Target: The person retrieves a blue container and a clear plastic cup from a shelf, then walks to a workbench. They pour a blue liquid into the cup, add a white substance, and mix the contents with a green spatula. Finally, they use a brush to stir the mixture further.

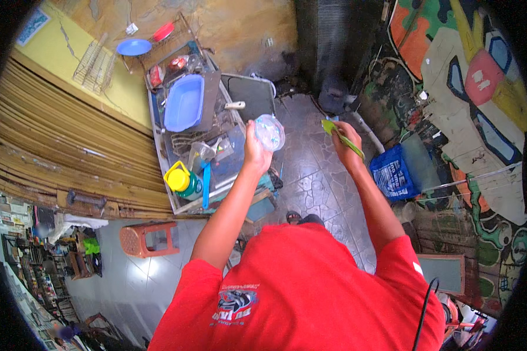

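Note:
My left hand (256,153) is closed around a clear round plastic container (270,133) with whitish and blue patches showing through it. Held out on the other side, my right hand (349,150) grips a lime-green utensil (329,126), flat and wide at its far end with a thin handle running back past the fingers; its exact kind is unclear. To the left of the container, a cluttered stand bears a blue basin (184,103), a clear cup-like vessel (203,151), a blue long-handled tool (206,185) and a green bottle with a yellow cap (181,180).
Behind the left hand, a pale handle (235,105) juts out near a dark panel (249,96). A blue bag (395,174) rests by the painted wall on the right. A brown plastic stool (149,238) stands at lower left. Grey tiled floor (310,169) lies between my arms.

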The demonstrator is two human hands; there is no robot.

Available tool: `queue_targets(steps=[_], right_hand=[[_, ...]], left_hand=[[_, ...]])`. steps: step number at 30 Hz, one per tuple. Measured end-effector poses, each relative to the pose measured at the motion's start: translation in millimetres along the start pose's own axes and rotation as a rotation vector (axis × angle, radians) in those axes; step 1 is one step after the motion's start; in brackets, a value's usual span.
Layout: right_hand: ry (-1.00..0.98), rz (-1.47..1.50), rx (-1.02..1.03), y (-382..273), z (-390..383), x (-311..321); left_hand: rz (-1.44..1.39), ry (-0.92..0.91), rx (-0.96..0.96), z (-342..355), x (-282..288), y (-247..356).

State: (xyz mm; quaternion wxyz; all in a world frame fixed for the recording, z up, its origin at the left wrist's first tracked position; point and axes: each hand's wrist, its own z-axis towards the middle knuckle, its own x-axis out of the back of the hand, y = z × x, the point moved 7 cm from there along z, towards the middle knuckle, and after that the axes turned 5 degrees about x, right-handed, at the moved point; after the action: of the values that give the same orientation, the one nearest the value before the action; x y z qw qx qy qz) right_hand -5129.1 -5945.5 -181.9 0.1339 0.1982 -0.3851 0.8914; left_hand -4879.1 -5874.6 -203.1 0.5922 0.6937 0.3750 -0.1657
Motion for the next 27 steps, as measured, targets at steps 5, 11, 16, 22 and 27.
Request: queue_targets(steps=[5, 11, 16, 22, 27], right_hand=[[-0.009, 0.211, -0.124, -16.7, 12.1, 14.6], [-0.192, 0.373, 0.079, -100.7, 47.7, 24.9], [-0.205, 0.330, 0.224, -132.7, 67.8, 34.5], [-0.449, 0.396, 0.355, -156.0, 72.7, 1.8], [-0.663, 0.509, 0.421, -169.5, 52.8, -12.1]], left_hand=[[-0.035, -0.098, 0.166, -0.9, -12.5, -4.0], [-0.025, -0.198, 0.425, -21.0, -32.8, 1.4], [-0.045, -0.232, 0.426, -35.7, -37.1, 15.7], [0.035, -0.246, 0.462, -38.1, -27.2, 14.9], [0.057, -0.119, 0.373, -34.2, -17.6, 24.5]])
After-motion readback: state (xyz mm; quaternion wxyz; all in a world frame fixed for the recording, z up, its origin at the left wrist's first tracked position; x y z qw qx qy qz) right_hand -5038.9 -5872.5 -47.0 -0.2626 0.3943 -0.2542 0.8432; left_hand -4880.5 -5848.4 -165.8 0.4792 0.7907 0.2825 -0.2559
